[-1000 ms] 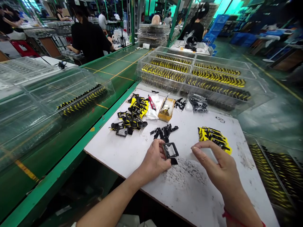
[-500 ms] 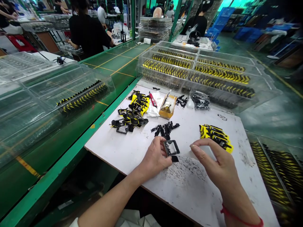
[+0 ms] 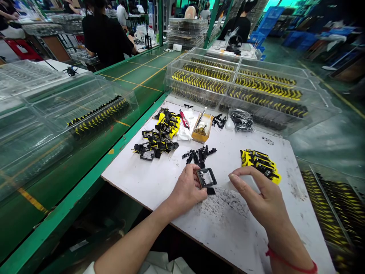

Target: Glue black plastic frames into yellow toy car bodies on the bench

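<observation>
My left hand (image 3: 186, 186) is closed around a small black square frame (image 3: 207, 178) with an open middle, tilted above the white table. A dark flap sticks out at the frame's lower edge. To the right of it, my right hand (image 3: 261, 192) is curled around a smooth white object (image 3: 249, 183), mostly hidden by the fingers; its kind cannot be made out. Just beyond the left hand lies a heap of small black parts (image 3: 199, 155). Black-and-yellow pieces (image 3: 259, 165) lie in a row beyond the right hand.
A pile of black and yellow frames (image 3: 161, 137) lies at the table's left, near a red cutter (image 3: 184, 119) and a small amber box (image 3: 202, 128). Clear trays (image 3: 236, 89) of parts stand behind. A green conveyor (image 3: 85, 167) runs along the left. Black specks dot the white tabletop (image 3: 228, 232).
</observation>
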A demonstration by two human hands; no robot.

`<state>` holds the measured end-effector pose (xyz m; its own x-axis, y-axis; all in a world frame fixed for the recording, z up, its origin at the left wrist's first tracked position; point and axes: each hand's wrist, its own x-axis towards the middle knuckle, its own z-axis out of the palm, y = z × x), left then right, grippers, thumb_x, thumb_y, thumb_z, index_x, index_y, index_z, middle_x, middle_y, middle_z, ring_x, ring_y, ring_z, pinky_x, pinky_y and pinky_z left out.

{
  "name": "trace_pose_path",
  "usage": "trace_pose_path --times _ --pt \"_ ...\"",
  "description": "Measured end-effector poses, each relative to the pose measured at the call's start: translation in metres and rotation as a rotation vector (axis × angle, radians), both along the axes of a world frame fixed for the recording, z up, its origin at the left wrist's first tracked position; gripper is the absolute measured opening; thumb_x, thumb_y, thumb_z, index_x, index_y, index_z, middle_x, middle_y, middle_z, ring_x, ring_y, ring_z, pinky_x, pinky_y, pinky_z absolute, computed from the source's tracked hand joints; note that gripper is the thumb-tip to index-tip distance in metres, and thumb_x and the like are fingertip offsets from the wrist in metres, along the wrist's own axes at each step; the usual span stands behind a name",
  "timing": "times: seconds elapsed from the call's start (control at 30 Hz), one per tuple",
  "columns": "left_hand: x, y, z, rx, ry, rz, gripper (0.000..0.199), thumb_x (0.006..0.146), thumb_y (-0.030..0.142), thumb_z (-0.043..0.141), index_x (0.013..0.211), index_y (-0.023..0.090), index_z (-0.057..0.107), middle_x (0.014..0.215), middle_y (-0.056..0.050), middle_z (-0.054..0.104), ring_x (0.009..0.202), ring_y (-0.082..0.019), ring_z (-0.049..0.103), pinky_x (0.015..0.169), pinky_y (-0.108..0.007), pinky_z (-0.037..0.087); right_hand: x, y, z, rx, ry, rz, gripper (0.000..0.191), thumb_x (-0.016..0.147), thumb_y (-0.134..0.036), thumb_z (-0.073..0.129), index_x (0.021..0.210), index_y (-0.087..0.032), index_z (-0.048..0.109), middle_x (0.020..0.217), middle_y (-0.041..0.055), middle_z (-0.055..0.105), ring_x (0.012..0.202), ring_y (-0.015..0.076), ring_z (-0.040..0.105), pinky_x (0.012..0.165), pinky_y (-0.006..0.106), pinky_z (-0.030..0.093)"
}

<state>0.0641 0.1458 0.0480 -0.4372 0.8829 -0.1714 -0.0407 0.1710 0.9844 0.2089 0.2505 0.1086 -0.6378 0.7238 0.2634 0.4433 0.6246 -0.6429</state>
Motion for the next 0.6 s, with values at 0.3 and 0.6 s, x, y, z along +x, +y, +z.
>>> trace_pose_path --times 0.3,0.6 --pt "-0.0002 0.0000 -0.0010 0.009 0.004 0.006 0.054 0.063 0.010 0.069 0.109 0.017 0.042 0.092 -0.004 0.056 0.073 -0.013 0.059 0.063 -0.024 0.050 0.0014 0.0024 0.0001 0.006 0.029 -0.032 0.021 0.085 -0.041 0.057 0.078 -0.022 0.059 0.069 -0.0009 0.061 0.052 0.0129 0.052 0.052 0.026 0.042" --pt "-0.0007 0.0003 0.0016 -0.023 0.006 -0.016 0.054 0.063 0.012 0.067 0.110 0.017 0.041 0.091 -0.004 0.056 0.069 -0.012 0.057 0.061 -0.025 0.050 0.0025 0.0034 -0.0029 -0.101 0.043 -0.048 0.019 0.083 -0.041 0.060 0.079 -0.022 0.060 0.076 0.0010 0.062 0.062 0.0145 0.056 0.051 0.024 0.041"
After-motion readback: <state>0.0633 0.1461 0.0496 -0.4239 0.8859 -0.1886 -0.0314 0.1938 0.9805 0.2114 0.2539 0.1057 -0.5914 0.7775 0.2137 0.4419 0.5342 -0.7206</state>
